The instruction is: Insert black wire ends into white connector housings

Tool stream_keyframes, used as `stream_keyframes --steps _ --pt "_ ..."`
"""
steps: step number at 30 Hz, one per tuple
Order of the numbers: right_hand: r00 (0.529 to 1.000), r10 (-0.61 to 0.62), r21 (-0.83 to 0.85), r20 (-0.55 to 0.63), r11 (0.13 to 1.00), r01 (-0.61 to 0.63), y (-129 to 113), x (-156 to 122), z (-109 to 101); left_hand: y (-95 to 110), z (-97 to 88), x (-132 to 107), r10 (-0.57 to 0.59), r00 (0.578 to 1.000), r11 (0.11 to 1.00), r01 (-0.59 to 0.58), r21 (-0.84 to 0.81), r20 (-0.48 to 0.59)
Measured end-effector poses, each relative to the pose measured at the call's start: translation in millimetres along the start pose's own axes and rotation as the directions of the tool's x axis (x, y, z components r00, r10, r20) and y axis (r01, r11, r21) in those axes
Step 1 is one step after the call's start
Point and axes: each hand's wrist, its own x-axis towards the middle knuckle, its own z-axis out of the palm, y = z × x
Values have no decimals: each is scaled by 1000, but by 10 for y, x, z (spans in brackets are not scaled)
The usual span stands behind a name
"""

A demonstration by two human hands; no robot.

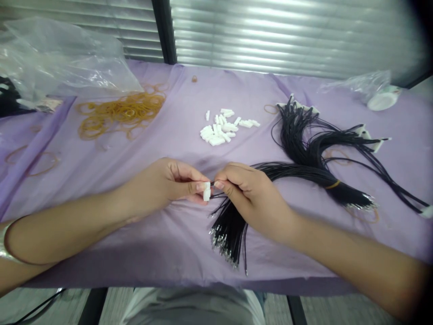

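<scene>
The left hand (171, 180) pinches a white connector (206, 193); at its three o'clock, the right hand (252, 192) grips a black wire (212, 183). White pieces (218, 131) lie at the connector's twelve o'clock on the table (135, 253).

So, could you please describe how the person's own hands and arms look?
The left hand and right hand are ungloved, without visible rings. No sleeve shows on the left forearm or right forearm. The left forearm wears a silver-coloured bangle.
</scene>
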Motion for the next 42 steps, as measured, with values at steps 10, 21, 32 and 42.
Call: stream_keyframes --steps 10,21,32,42 --pt "999 37 -24 21 999 -37 46 27 6 54 54 6 -61 998 995 62 -76 11" --pt "972 226 -194 -58 953 -234 34 48 67 31 16 -1 -45 997 996 50 -73 63" --pt "994 111 -166 -23 980 -113 23 23 6 97 47 -4 8 995 1000 -7 -11 99" --pt "997 -37 -163 70 986 48 58 23 -57 18 23 -11 -40 997 993 46 -111 59"
